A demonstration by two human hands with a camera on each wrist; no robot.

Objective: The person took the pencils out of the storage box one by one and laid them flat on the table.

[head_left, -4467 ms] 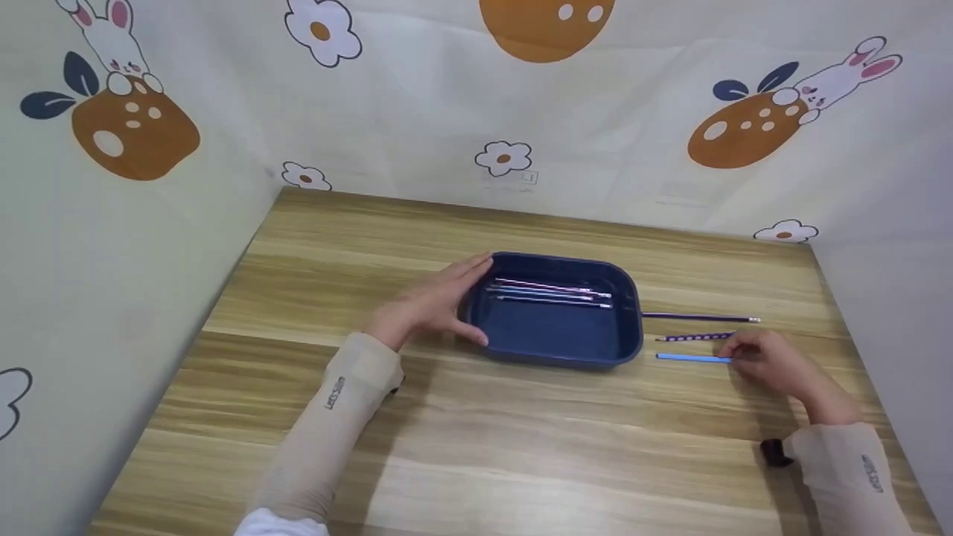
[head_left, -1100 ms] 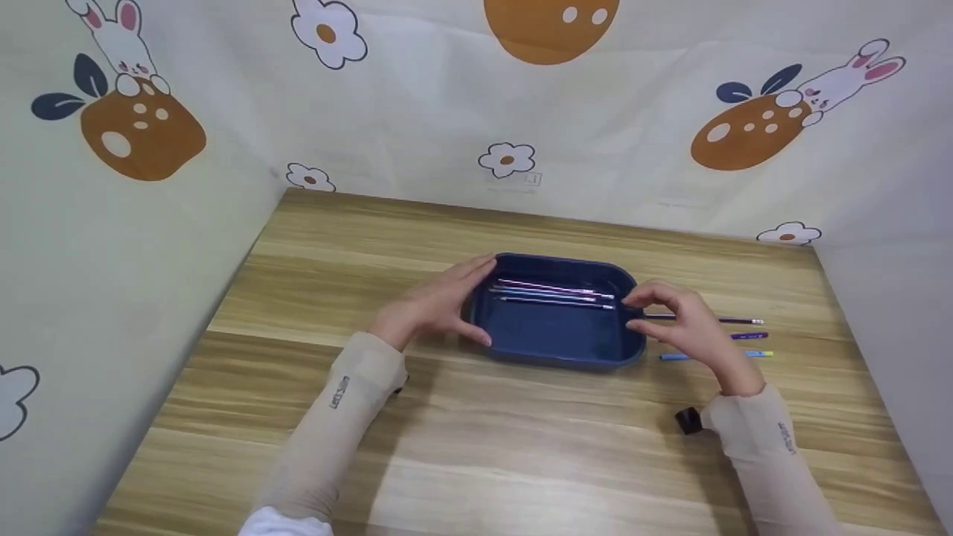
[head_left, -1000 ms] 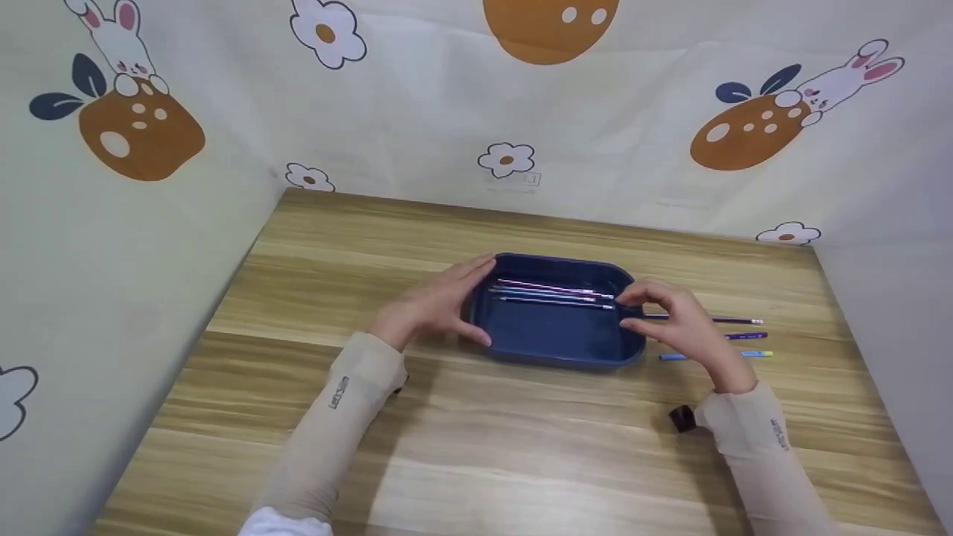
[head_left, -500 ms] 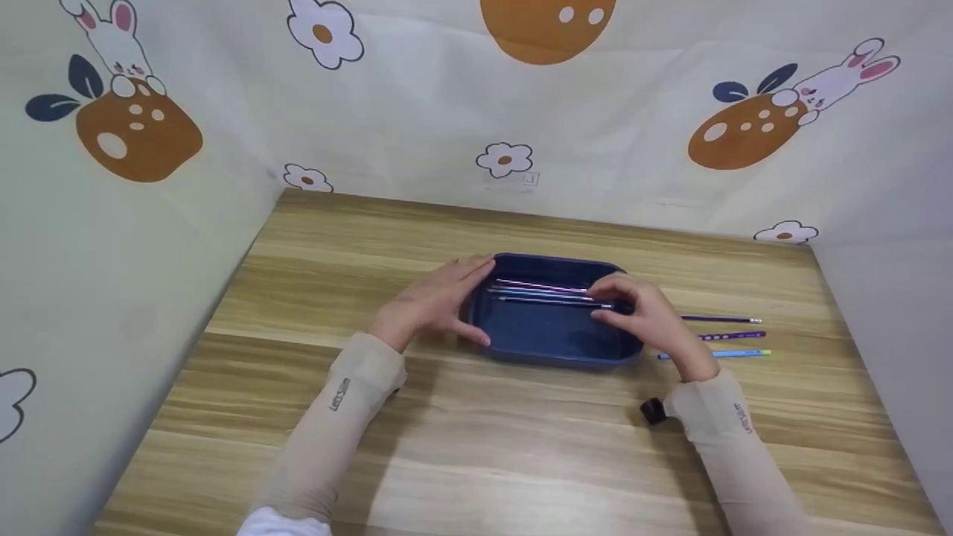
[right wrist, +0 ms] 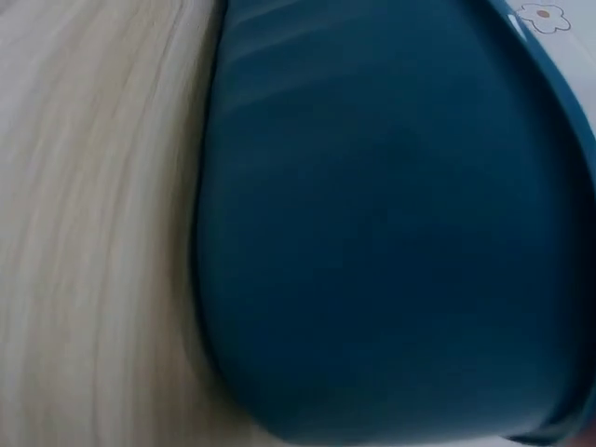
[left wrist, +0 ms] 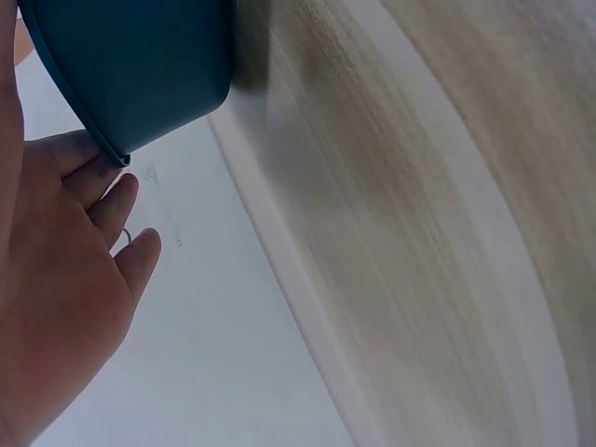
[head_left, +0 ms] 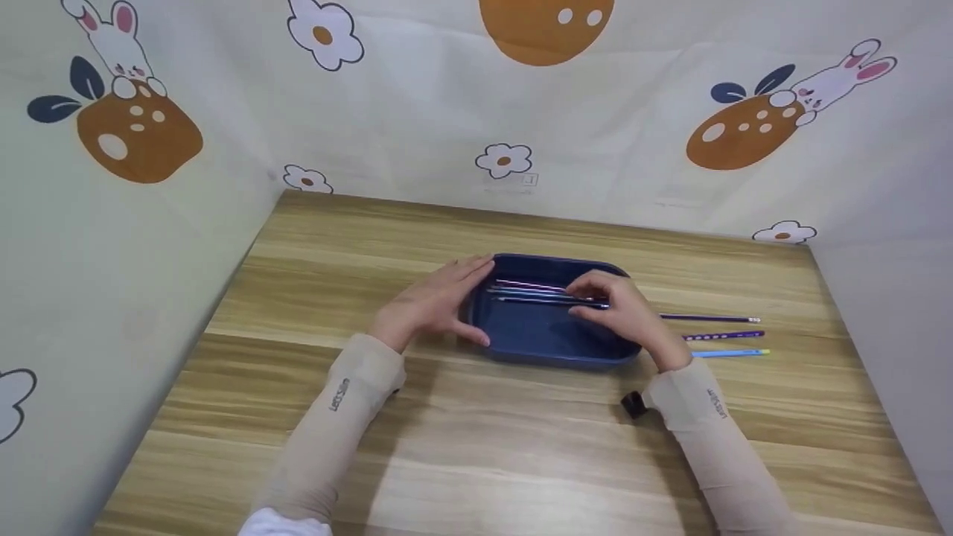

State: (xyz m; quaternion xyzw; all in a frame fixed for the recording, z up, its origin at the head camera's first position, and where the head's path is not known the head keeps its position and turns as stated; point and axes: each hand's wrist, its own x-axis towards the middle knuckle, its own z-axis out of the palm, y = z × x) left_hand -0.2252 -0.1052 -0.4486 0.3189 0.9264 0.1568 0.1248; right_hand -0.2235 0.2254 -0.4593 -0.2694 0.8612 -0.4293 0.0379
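A dark blue rectangular bin [head_left: 521, 339] stands on the table with several slim pencils [head_left: 530, 292] lying along its far side. My left hand [head_left: 432, 298] rests at the bin's left end, thumb and fingers spread apart; in the left wrist view its fingertips touch the bin's rim [left wrist: 124, 158]. Over the bin's right half hovers my right hand [head_left: 614, 307], thumb and fingers bent but parted, close over the right ends of the pencils. No pencil shows between them. The right wrist view holds mostly the blurred bin wall [right wrist: 372, 242], with that hand hidden.
Right of the bin lie a dark purple pencil [head_left: 711, 318], a purple pencil with pale dots [head_left: 726, 336] and a light blue pencil [head_left: 733, 353] with a yellow end. Patterned cloth walls [head_left: 417, 112] enclose the wooden table [head_left: 476, 447].
My right hand has left the light blue pencil on the table and moved left over the bin's right rim to above the pencils inside. The left hand and bin have stayed put.
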